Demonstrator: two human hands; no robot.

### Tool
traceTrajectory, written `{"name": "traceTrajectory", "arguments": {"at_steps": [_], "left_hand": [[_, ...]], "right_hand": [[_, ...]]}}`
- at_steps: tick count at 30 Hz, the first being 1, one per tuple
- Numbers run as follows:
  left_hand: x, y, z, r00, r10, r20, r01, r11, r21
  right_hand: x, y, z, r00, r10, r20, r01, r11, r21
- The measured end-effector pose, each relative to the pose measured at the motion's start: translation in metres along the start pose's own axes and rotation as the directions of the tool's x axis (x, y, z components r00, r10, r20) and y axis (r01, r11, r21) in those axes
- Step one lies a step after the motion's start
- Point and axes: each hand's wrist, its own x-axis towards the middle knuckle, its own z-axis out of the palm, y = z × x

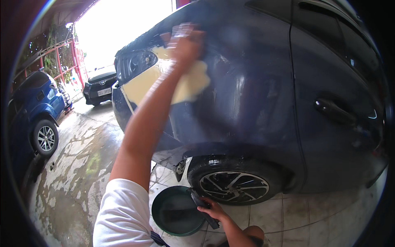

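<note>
The left hand [186, 46], blurred at the upper edge of a smooth cream-yellow patch [194, 83] on the dark blue painted car [251, 78], appears loosely bent; whether it grips anything or touches the paint, I cannot tell. To judge by its place, the step in hand is a pass over that patch, best done with flat fingers, light even pressure and overlapping strokes that run a little past the patch's border, clear of the clear-lensed lamp [138, 64] just beside it. The right hand [212, 208] is closed around a long dark block [198, 201], tilted at the right rim of a round dark green basin [157, 223]; a firm grip there, with the block over the basin, should keep drips contained. The basin stands near the left edge of the pale tiled floor [267, 218], just beside the black tyre and multi-spoke wheel [234, 185]. Counted: two hands, one block, one basin and one patch; on the dark blue car, one lamp, one wheel and one black door handle [335, 111] in view; farther off, beyond the tiles' left edge, two more vehicles, one bright blue car [35, 94] and one black car [100, 85].
</note>
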Motion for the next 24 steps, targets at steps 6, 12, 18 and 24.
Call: {"name": "traceTrajectory", "arguments": {"at_steps": [6,12,18,24], "left_hand": [[0.025,-0.086,0.015,0.949,0.213,0.231,-0.157,0.958,-0.238],[0.023,-0.090,0.010,0.967,-0.248,0.063,0.255,0.958,-0.129],[-0.032,-0.023,0.003,0.711,0.700,-0.068,-0.701,0.713,-0.004],[-0.020,-0.063,-0.005,0.964,0.168,-0.204,-0.145,0.982,0.123]], "right_hand": [[0.001,-0.003,0.010,0.989,0.146,0.026,-0.148,0.986,0.071],[0.005,-0.011,0.025,0.989,0.132,0.073,-0.104,0.946,-0.306],[0.000,-0.021,0.030,1.000,0.019,-0.009,-0.021,0.926,-0.376],[-0.017,-0.028,0.036,0.986,0.154,0.068,-0.106,0.882,-0.460]]}}
